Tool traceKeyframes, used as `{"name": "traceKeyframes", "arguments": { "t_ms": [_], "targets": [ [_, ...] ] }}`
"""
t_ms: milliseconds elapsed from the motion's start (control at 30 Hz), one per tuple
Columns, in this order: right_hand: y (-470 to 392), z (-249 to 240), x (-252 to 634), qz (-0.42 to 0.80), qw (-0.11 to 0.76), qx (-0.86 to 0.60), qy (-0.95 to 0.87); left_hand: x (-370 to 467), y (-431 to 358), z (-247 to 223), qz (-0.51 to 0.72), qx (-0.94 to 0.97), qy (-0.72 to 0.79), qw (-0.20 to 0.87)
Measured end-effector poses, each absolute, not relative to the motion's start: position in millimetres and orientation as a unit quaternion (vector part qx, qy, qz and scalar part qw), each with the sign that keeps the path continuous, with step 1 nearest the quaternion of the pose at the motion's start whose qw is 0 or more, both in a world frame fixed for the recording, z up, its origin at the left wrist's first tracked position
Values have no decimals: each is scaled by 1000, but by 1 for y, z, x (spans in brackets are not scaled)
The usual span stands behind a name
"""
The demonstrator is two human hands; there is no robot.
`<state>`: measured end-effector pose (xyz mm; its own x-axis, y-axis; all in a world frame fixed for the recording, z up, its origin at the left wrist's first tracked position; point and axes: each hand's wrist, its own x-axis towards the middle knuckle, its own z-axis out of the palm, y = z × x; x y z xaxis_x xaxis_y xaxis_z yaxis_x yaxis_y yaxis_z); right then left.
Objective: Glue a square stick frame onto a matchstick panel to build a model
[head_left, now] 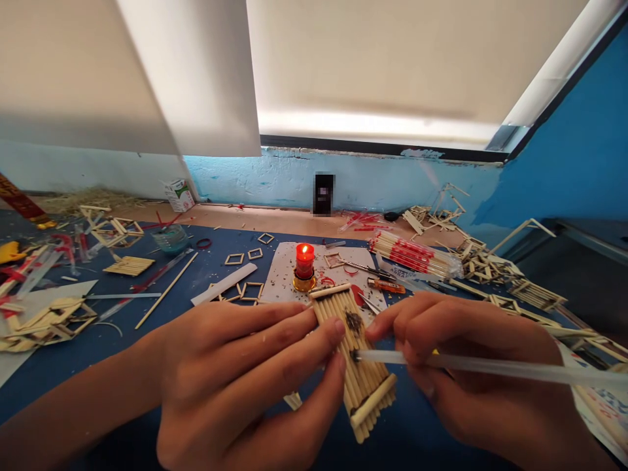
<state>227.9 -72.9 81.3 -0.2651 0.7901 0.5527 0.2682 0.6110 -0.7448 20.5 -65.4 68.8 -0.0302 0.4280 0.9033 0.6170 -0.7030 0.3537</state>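
Two bare hands at lower frame, one work piece between them. Left hand [245, 379], lower centre-left, is closed on a small panel of pale sticks [356, 356] laid side by side, fingertips pressed on its left edge; the panel tilts from centre frame down toward lower right, with one cross stick at its top end and one at its bottom end, and a dark scorched patch near its upper middle. Right hand [466, 373], lower right, pinches one translucent glue stick [490, 367] that runs off the right edge; its darkened tip touches the panel face just beside the left fingertips. Behind the panel, centre frame: one lit red candle [305, 261] in a gold holder, standing on a white speckled board [284, 275]. On that board, right of the candle, one orange-handled tool and thin metal tweezers. Four small square stick frames [245, 271] counted left of the board; one flat white strip beside them. One bundle of red-banded sticks [412, 255] at centre right. Surface: blue table [98, 347], littered with stick offcuts and stick frameworks on both sides. Far: blue wall, one small white carton [179, 195] at upper left, pale blinds across the top.
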Motion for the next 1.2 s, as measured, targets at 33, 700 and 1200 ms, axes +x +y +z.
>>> {"name": "traceKeyframes", "arguments": {
  "t_ms": [33, 700, 1200],
  "targets": [
    [-74, 84, 227, 255, 487, -356, -756, 20, -65, 69, -614, -689, -378, 77],
    [-81, 104, 216, 186, 434, -389, -791, 21, -70, 63, -623, -677, -385, 76],
    [-74, 116, 215, 172, 397, -291, -853, 5, -58, 61, -563, -751, -281, 200]
  ]
}}
